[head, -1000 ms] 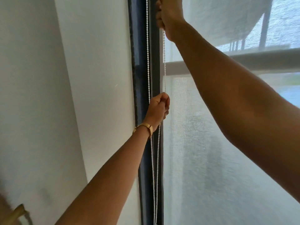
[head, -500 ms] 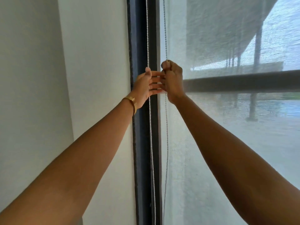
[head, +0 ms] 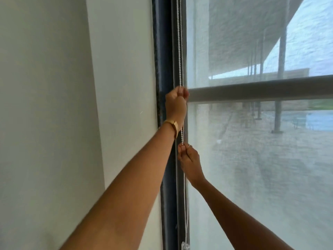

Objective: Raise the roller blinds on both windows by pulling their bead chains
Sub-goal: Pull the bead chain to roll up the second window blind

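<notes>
A white bead chain (head: 179,51) hangs in front of the dark window frame (head: 163,69), at the left edge of a sheer grey roller blind (head: 261,177) that covers the glass. My left hand (head: 175,103), with a gold bracelet on the wrist, is clenched around the chain at the height of the horizontal window bar (head: 261,90). My right hand (head: 189,161) grips the same chain lower down. A short stretch of beads runs taut between the two hands. A clear plastic chain weight (head: 185,245) hangs at the bottom.
A plain white wall (head: 72,105) fills the left half of the view and meets the frame. Through the blind a canopy on posts and paved ground show outside. Both forearms reach up from the lower edge.
My hands were side by side at bar height. My right hand has dropped down the chain, and my left hand, then with fingers apart, has closed on the chain above.
</notes>
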The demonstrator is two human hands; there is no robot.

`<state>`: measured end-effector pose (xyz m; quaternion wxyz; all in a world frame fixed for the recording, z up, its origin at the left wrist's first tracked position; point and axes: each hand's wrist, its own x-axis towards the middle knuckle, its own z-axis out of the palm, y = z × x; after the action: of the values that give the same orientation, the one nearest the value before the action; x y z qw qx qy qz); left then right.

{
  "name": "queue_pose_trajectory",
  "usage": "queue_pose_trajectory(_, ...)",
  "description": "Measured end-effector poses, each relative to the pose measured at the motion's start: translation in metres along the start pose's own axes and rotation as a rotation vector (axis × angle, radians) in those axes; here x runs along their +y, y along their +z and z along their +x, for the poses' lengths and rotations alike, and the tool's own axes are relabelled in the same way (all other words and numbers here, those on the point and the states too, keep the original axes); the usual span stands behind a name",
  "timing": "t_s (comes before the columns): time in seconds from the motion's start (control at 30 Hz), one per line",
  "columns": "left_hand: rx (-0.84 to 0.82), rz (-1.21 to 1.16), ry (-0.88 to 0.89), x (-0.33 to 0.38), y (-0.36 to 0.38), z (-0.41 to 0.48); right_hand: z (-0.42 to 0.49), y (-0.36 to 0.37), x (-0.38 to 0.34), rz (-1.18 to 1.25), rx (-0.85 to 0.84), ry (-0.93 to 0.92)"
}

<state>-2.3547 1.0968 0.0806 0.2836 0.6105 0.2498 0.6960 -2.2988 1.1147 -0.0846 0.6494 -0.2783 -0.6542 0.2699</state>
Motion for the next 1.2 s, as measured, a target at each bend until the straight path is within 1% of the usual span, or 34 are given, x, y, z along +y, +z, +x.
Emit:
queue_pose_trajectory(0.1,-0.029,0.079,0.025,-0.028,-0.012,-0.021,-0.010,-0.012,0.021,-0.034,-0.116,0.127)
queue_pose_trajectory(0.17,-0.031,0.089,0.014,-0.046,-0.020,-0.030,-0.006,-0.025,0.023,-0.022,-0.129,0.220)
queue_pose_trajectory(0.2,-0.025,0.097,0.008,-0.054,-0.025,-0.033,0.001,-0.031,0.018,-0.025,-0.110,0.234)
queue_pose_trajectory(0.33,-0.024,0.109,-0.037,-0.087,-0.037,-0.044,0.056,-0.032,-0.040,-0.020,-0.028,0.140)
queue_pose_trajectory(0.43,-0.083,0.147,-0.104,-0.114,-0.038,-0.062,0.106,-0.020,-0.094,0.006,-0.050,0.055)
queue_pose_trajectory(0.53,-0.160,0.132,-0.172,-0.139,-0.031,-0.091,0.147,-0.006,-0.138,0.024,-0.049,0.031)
queue_pose_trajectory(0.6,-0.192,0.100,-0.219,-0.156,-0.029,-0.110,0.162,0.001,-0.154,0.064,0.029,0.048)
queue_pose_trajectory(0.67,-0.216,0.097,-0.279,-0.167,-0.034,-0.124,0.162,0.007,-0.152,0.032,0.149,0.073)
queue_pose_trajectory(0.73,-0.252,0.112,-0.369,-0.175,-0.042,-0.131,0.153,0.009,-0.135,-0.038,0.249,0.005)
queue_pose_trajectory(0.83,-0.376,0.192,-0.518,-0.175,-0.056,-0.129,0.136,0.008,-0.109,-0.052,0.296,-0.155)
queue_pose_trajectory(0.9,-0.424,0.185,-0.565,-0.172,-0.066,-0.119,0.131,0.005,-0.096,-0.061,0.317,-0.177)
queue_pose_trajectory(0.97,-0.372,0.111,-0.525,-0.161,-0.070,-0.100,0.124,0.004,-0.082,-0.099,0.328,-0.176)
queue_pose_trajectory(1.1,-0.219,-0.060,-0.358,-0.108,-0.056,-0.039,0.099,0.002,-0.041,-0.162,0.323,-0.167)
queue_pose_trajectory(1.2,-0.204,-0.122,-0.247,-0.067,-0.039,0.002,0.076,0.003,-0.009,-0.163,0.317,-0.118)
